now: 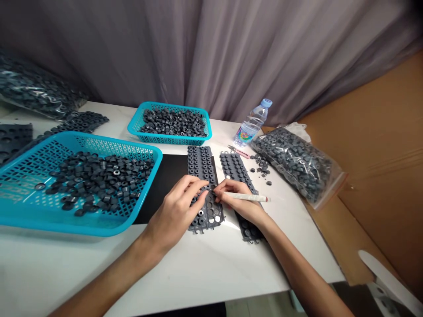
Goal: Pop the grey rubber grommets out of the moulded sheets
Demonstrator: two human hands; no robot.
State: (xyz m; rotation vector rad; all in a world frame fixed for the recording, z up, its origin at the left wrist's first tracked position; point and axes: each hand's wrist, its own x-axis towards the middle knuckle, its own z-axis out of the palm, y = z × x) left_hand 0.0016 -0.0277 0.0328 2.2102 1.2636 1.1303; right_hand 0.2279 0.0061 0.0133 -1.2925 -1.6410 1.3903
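Observation:
A dark grey moulded sheet (200,163) with rows of round rings lies in front of me, several of its holes showing through near the right edge. My left hand (180,202) rests on it, thumb and fingers bent and gripping around its middle rows; the fingertips partly cover the rings. Pinched in my right hand (243,200) is a white pen-shaped tool (247,197) with a reddish band near its back end. Its tip is hidden by the fingers, close to the sheet's right edge. A second moulded sheet (233,163) lies under and beside my right hand.
Blue baskets (145,193) (170,140) hold small dark rings. A black mat (168,169) lies under the first sheet. To the right are pink-handled snippers (243,153), a water bottle (253,123), loose scraps (262,164) and a filled plastic bag (297,163). Another bag (33,88) sits back left.

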